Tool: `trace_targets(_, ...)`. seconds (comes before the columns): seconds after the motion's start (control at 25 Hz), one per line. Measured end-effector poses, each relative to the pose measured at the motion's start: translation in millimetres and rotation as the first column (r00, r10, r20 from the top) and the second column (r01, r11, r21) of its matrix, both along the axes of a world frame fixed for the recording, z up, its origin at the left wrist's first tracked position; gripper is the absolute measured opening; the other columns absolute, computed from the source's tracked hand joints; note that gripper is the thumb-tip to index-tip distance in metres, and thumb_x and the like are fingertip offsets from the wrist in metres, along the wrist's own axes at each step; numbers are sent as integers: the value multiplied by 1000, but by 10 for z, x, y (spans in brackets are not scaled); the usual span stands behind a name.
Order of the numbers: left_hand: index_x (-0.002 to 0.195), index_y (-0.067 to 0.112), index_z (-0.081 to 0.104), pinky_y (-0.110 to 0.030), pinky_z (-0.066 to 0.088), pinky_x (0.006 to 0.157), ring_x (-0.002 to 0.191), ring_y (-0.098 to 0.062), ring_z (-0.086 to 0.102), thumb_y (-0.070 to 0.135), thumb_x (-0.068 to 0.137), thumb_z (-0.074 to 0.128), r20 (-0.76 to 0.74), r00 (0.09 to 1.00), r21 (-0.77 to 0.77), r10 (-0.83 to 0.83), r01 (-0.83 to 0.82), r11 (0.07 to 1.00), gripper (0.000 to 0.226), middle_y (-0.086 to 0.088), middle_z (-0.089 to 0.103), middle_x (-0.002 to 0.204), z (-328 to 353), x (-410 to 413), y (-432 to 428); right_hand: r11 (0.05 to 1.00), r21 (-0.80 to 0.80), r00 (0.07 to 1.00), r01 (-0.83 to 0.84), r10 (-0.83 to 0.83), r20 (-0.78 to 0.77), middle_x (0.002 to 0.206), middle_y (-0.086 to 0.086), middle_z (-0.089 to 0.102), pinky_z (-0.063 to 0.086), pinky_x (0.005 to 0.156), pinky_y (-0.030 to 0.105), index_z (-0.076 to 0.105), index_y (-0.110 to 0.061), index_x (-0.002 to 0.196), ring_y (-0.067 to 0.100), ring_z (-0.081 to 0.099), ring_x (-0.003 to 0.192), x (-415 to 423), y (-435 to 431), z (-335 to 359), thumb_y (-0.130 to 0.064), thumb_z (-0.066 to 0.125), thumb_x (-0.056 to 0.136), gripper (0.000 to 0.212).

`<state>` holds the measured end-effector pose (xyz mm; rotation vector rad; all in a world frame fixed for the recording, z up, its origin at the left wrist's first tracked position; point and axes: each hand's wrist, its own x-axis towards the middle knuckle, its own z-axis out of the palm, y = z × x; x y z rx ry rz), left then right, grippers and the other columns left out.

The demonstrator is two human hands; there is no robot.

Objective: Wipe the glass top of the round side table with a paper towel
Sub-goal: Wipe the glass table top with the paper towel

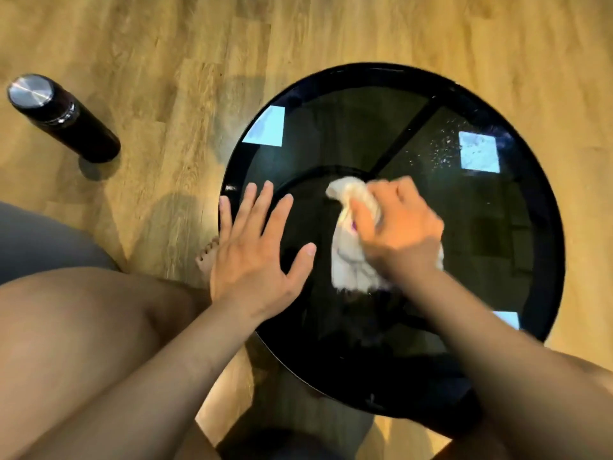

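the right grip [401, 227] is clamping a crumpled white paper towel [351, 263], fingers curling round the wad and pressing it onto the middle of the round glass surface [331, 134]. the left grip [255, 254] is lying flat on the near-left part of the glass, fingers spread apart and holding nothing, probably steadying the small table.

to do this step well, the towel is best pressed broad and flat, not bunched, travelling in overlapping strokes out toward the black rim [547, 227]. the far-right sector is calling for attention: white specks [434, 151] are scattering there, just beside a bright reflected square. the patch under the resting palm is likely picking up prints, so it is worth wiping last, with that palm shifted to the rim.

the glass is looking dark and glossy, mirroring several pale squares of light, with dark frame bars showing beneath it. the towel is looking soft and rumpled, its edges blurring.

a dark flask [63, 117] with a steel cap is standing on the wooden floor [166, 44], well apart to the left.
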<state>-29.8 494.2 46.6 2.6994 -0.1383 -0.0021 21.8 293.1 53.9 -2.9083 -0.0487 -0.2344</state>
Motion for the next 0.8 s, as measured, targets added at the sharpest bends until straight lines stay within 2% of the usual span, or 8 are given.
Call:
trace_targets(0.08, 151, 18, 35, -51, -1, 124, 154, -25, 9, 58, 92, 36, -3, 1000, -2, -4, 4, 1000, 72, -9, 23, 164, 2, -6, 5, 999, -47, 1000, -1, 2, 17, 111, 8, 56, 39, 68, 37, 60, -23, 114, 36, 61, 88, 739, -15, -13, -51, 46, 96, 36)
trace_targets(0.2, 151, 19, 35, -50, -3, 124, 154, -24, 8, 58, 91, 40, -3, 1000, 6, -9, 9, 1000, 72, -8, 22, 164, 15, -24, -6, 995, -78, 998, 54, -53, 15, 125, 14, 53, 43, 82, 44, 54, -21, 124, 42, 58, 105, 1779, -17, 36, -53, 41, 97, 44)
trace_targets(0.28, 151, 18, 35, -51, -4, 124, 154, -24, 8, 57, 91, 41, 0, 1000, 3, -11, 11, 1000, 72, -8, 23, 164, -10, 11, 5, 992, -103, 997, 75, -78, -19, 129, 16, 51, 43, 88, 46, 52, -19, 126, 42, 55, 111, 2152, 26, 37, -53, 38, 97, 46)
trace_targets(0.36, 151, 18, 35, -52, -5, 123, 154, -24, 9, 57, 91, 40, 14, 1000, 30, -4, 3, 1000, 71, -9, 24, 163, -20, 29, 25, 994, -98, 997, 57, -61, -38, 129, 16, 51, 43, 88, 46, 50, -17, 124, 42, 55, 111, 2234, 38, 40, -52, 37, 97, 46)
trace_targets(0.52, 151, 20, 34, -52, -9, 123, 154, -23, 6, 60, 92, 35, -24, 1000, 49, -1, 2, 999, 72, -7, 23, 164, 31, 27, 12, 998, -63, 998, -1, -2, -61, 122, 15, 54, 42, 79, 42, 52, -17, 121, 42, 58, 103, 1693, 3, 86, -52, 39, 97, 45)
trace_targets(0.68, 154, 27, 24, -61, -9, 120, 154, -25, -3, 67, 89, 23, -53, 998, 181, -16, 25, 983, 77, -5, 12, 167, 94, 21, 7, 999, 39, 996, -31, 34, -78, 106, 4, 60, 39, 69, 35, 61, -22, 111, 32, 63, 89, 249, -135, 130, -48, 49, 95, 32)
trace_targets(0.8, 154, 28, 23, -67, -13, 115, 154, -29, -2, 68, 88, 23, 0, 993, 290, -122, 117, 950, 77, -7, 9, 167, 161, 15, -111, 995, 71, 996, -74, 78, -51, 92, -3, 60, 45, 57, 31, 66, -22, 98, 23, 64, 75, -974, -264, 179, -41, 60, 89, 22)
